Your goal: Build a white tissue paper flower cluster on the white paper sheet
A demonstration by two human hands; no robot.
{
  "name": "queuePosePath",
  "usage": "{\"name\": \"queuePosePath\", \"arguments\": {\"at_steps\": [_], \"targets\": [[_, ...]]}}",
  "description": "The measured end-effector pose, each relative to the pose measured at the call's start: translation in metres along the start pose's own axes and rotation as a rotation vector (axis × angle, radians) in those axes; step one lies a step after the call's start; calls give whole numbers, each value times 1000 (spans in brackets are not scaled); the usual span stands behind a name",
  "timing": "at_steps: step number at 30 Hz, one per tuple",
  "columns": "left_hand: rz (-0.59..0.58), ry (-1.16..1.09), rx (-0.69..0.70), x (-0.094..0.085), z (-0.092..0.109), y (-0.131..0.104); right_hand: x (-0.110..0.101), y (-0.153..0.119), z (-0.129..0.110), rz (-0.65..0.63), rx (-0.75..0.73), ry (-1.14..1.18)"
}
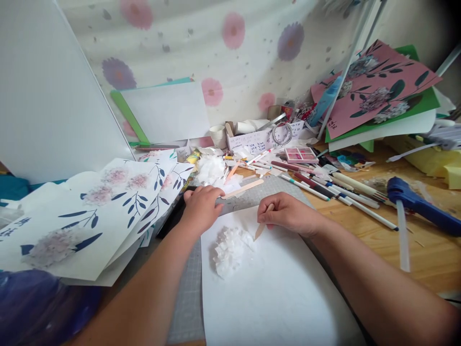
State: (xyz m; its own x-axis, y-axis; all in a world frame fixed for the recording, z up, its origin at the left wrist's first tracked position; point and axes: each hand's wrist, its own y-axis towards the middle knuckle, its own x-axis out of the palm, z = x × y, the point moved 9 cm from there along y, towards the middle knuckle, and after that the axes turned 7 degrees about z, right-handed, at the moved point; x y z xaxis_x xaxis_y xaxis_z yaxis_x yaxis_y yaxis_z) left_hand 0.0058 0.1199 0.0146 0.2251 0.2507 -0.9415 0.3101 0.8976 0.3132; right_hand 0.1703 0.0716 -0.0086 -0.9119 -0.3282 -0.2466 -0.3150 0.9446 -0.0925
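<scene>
My right hand point(284, 214) is closed round a wooden craft stick point(261, 228), its tip angled down to the white paper point(273, 288). The tip is beside a cluster of crumpled white tissue pieces point(229, 252), which sits on the upper left of the sheet. At the sheet's top left corner, my left hand point(202, 207) lies palm down, thumb and forefinger apart; its other fingertips are partly hidden. Just beyond it is a pile of loose white tissue point(211, 169). Another flat wooden stick point(243, 189) lies to the right of its fingertips.
Flower pictures on white sheets point(133, 211) lie left. A grey cutting mat point(187, 288) is under the paper. Several markers and brushes point(338, 192) and a blue glue gun point(421, 206) cover the right. Paper cups point(218, 137) and a pink palette point(301, 154) stand behind.
</scene>
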Motion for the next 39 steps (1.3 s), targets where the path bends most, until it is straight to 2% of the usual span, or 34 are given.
{"name": "queuePosePath", "arguments": {"at_steps": [4,9,14,17,21,23,28,33,36,39], "targets": [[0,57,2,7,8,12,-1,2,2,4,4,3],[-74,137,36,15,19,30,1,5,6,-6,0,-1],[-98,196,21,19,19,38,2,6,6,-5,3,-6],[-54,197,-30,9,6,41,1,5,5,-4,11,-12],[21,227,-156,-14,-28,45,1,6,5,-17,10,-13],[14,236,-181,-18,-41,48,2,7,5,-22,6,-12],[-90,212,-140,1,-47,68,3,8,8,-22,5,-20],[-138,225,-166,17,-55,97,4,8,8,-16,9,-28],[-152,231,-146,21,-56,107,4,9,6,-19,6,-27],[-130,227,-113,18,-50,107,4,10,5,-19,3,-28]]}}
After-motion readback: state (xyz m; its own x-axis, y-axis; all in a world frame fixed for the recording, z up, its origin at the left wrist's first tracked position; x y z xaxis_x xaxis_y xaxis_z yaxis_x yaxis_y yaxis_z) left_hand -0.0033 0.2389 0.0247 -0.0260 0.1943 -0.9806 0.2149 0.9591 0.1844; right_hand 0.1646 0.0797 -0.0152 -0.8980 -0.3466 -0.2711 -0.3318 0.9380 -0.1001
